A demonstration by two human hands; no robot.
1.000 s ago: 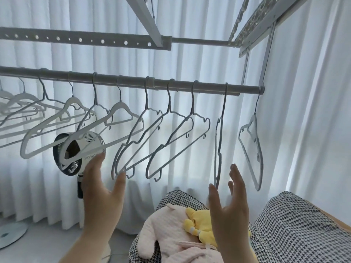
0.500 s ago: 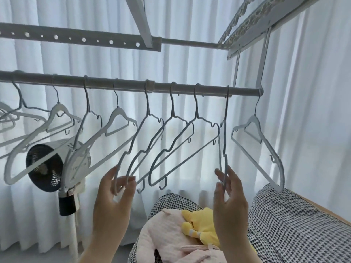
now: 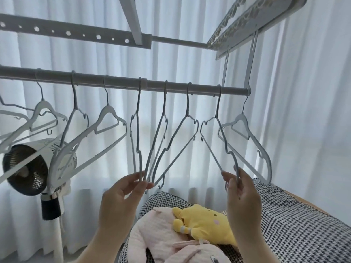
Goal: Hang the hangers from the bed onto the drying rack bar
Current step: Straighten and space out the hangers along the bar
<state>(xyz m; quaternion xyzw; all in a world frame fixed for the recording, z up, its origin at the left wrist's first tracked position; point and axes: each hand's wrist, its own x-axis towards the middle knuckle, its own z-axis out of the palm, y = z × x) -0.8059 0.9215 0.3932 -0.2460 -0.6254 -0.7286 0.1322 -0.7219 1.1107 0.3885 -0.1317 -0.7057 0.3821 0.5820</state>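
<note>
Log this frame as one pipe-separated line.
left hand: pinches left thin hanger | right hand: grips right thin hanger | both hooked on bar

White pleated curtains (image 3: 190, 59) cover the whole back wall and run round to the right side. Soft daylight glows through them, brightest in a band at mid height. At the left a white fan (image 3: 24, 169) with a black grille tilts on its stand. Below lies a bed (image 3: 303, 234) under a black-and-white check cover, a wooden edge showing along its right side. A pink plush (image 3: 157, 242) and a yellow plush (image 3: 207, 223) lie on it, touching.
</note>
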